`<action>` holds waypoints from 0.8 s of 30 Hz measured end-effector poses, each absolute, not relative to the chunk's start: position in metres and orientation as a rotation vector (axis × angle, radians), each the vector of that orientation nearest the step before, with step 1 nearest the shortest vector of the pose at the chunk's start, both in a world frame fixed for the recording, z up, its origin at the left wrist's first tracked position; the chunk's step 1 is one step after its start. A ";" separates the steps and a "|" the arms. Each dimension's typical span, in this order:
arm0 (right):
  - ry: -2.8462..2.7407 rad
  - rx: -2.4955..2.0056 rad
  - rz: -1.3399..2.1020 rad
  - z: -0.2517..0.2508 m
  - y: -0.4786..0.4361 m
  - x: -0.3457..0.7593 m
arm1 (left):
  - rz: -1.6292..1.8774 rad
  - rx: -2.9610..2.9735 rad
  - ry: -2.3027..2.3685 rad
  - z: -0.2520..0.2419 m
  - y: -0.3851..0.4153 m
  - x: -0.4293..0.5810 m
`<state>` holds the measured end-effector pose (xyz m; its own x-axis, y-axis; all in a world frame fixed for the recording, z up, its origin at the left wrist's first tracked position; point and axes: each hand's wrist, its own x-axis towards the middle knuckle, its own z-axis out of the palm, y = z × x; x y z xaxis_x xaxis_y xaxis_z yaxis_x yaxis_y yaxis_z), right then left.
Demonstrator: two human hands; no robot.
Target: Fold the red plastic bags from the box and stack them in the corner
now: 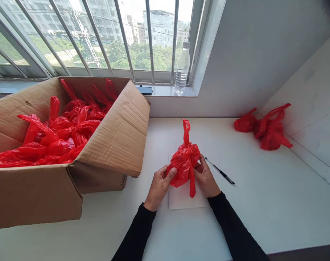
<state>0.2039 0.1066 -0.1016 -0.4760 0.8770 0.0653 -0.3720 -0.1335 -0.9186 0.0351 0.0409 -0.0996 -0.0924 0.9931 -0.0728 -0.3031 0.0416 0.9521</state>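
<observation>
A knotted red plastic bag [183, 163] is held between my two hands over a white sheet of paper [185, 201] on the white table. My left hand [159, 186] grips the bag's left side, thumb on top. On the right side, my right hand [206, 178] holds it, with its fingertips partly behind the plastic. One twisted handle of the bag points up and another end hangs down toward the paper. What is inside the bag cannot be seen. A black pen [221, 171] lies just right of my right hand.
An open cardboard box [116, 134] full of knotted red bags [64, 134] stands at the left. More red bags [271, 128] lie at the back right by the wall. A water bottle [182, 69] and a phone [144, 90] are on the windowsill.
</observation>
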 end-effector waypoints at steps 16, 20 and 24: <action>-1.442 -0.710 1.684 -0.111 0.104 0.202 | 1.497 0.944 1.207 -0.107 0.042 0.028; -1.455 -0.721 1.585 -0.114 0.104 0.200 | 1.492 0.971 1.205 -0.106 0.041 0.030; -1.449 -0.743 1.531 -0.114 0.105 0.199 | 1.472 0.999 1.233 -0.106 0.041 0.033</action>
